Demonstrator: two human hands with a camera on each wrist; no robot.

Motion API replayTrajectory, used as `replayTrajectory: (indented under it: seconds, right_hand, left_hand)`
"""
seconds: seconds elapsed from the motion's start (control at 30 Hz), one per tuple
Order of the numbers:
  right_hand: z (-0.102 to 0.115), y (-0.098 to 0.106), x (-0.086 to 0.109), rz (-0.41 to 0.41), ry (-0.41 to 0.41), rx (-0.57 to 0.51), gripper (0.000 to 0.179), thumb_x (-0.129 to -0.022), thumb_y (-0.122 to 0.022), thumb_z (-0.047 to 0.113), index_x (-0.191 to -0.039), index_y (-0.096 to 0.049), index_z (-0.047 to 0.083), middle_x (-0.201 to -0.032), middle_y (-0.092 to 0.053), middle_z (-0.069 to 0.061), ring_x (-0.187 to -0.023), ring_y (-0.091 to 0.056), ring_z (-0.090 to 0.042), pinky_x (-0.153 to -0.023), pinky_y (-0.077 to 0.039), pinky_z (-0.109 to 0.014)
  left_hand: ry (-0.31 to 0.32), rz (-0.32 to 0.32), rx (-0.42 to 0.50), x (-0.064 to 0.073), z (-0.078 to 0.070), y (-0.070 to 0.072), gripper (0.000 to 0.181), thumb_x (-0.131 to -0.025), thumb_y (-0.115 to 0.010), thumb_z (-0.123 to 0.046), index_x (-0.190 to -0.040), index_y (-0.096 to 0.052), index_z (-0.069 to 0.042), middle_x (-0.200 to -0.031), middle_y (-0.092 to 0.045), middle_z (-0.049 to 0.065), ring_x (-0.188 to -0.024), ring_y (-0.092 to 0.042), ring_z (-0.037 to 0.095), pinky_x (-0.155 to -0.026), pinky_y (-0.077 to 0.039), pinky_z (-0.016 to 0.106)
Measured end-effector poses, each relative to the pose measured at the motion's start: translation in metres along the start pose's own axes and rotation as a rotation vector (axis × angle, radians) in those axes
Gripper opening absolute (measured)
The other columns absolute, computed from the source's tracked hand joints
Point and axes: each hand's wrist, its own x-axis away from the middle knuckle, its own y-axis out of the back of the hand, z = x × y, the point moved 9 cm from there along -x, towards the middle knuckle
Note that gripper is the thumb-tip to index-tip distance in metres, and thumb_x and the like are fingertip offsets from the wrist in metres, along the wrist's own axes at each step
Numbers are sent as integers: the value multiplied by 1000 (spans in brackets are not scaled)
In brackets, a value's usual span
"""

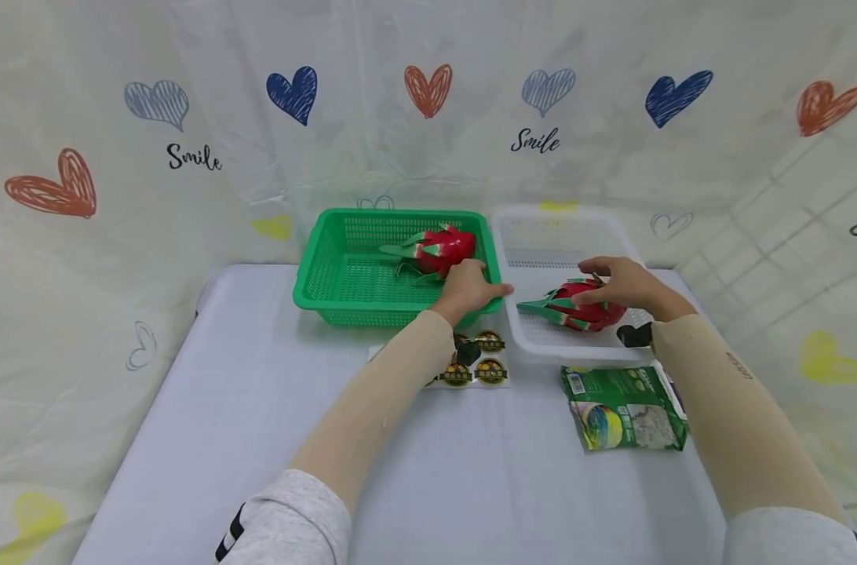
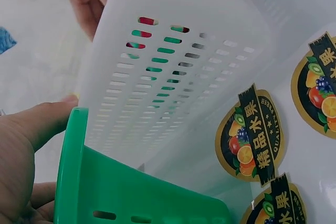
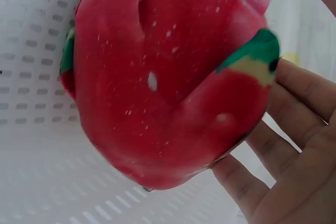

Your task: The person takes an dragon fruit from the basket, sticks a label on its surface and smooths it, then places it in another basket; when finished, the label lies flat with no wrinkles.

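Note:
A red dragon fruit (image 1: 584, 308) with green leafy tips lies in the white basket (image 1: 605, 351). My right hand (image 1: 629, 284) grips it from above at the round end, thumb and fingers spread around its sides. Close up, the right wrist view shows the fruit's red skin (image 3: 168, 103) and fingers (image 3: 294, 108) along its edge. Over the right rim of the green basket (image 1: 351, 310) reaches my left hand (image 1: 465, 290), its thumb stretched across the rim toward the white basket. A second dragon fruit (image 1: 446, 247) sits inside, beside the left fingers, which are partly hidden.
A sheet of round black-and-gold fruit stickers (image 1: 490, 369) lies in front of the green basket, partly under the left forearm. Nearer the right arm is a green printed packet (image 1: 622, 416). Behind both baskets hangs a curtain (image 1: 372, 149) printed with hearts.

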Motion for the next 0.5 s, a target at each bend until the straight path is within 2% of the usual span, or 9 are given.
replayTrajectory:
  seconds: [0.1,0.17,0.23,0.27,0.33,0.4,0.47,0.5]
  right_hand:
    - [6,0,0,1,5,-8,86,-91,-80,44,-155,-42,0,-160,-39,-31,-148,-35,-52,-115,-37,-71]
    - [10,2,-1,-9,17,-10,83,-93,-78,44,-154,-43,1,-160,-40,-31,-148,-35,-51,-115,-37,-71]
    - [13,5,1,-23,30,-3,81,-94,-76,45,-154,-44,2,-160,-41,-30,-149,-35,-51,-115,-37,-71]
    - [15,7,2,-32,36,-3,79,-95,-74,46,-154,-44,2,-160,-41,-30,-149,-35,-51,-114,-38,-71]
    - [16,12,6,-53,42,-9,78,-97,-71,48,-155,-44,3,-160,-41,-30,-149,-36,-51,-113,-39,-71]
    - [16,18,11,-75,34,-16,76,-99,-67,51,-155,-43,5,-160,-41,-29,-148,-37,-50,-112,-39,-72]
    - [15,22,15,-95,24,-29,75,-101,-63,53,-156,-42,6,-160,-41,-30,-147,-38,-49,-113,-38,-72]
    - [15,24,18,-105,20,-34,75,-101,-62,53,-156,-42,6,-159,-41,-30,-147,-39,-49,-113,-37,-73]
  left_hand:
    - [5,-1,-18,1,2,3,53,-93,-77,-47,-123,-68,-4,-65,-54,-2,-64,-54,9,-58,-42,21]
    - [8,-3,-24,0,3,4,50,-93,-78,-47,-118,-68,-4,-62,-52,-2,-63,-55,11,-57,-43,23]
    - [4,-5,-15,1,4,5,50,-93,-77,-46,-117,-67,-3,-67,-57,5,-68,-60,17,-61,-46,26]
    - [5,-16,4,1,5,6,51,-93,-77,-45,-121,-67,-3,-75,-64,7,-76,-65,19,-65,-50,27]
    - [3,-45,81,3,5,10,55,-94,-77,-43,-132,-64,-4,-101,-74,10,-97,-71,22,-79,-57,30]
    - [-6,-77,195,7,6,16,60,-95,-77,-40,-142,-59,-7,-125,-73,11,-118,-68,24,-93,-59,35]
    - [-16,-117,327,14,8,24,60,-95,-77,-38,-146,-58,-11,-138,-69,6,-129,-64,23,-100,-58,40]
    - [-24,-129,390,19,9,27,57,-95,-77,-37,-144,-60,-13,-136,-70,5,-127,-65,22,-100,-58,40]
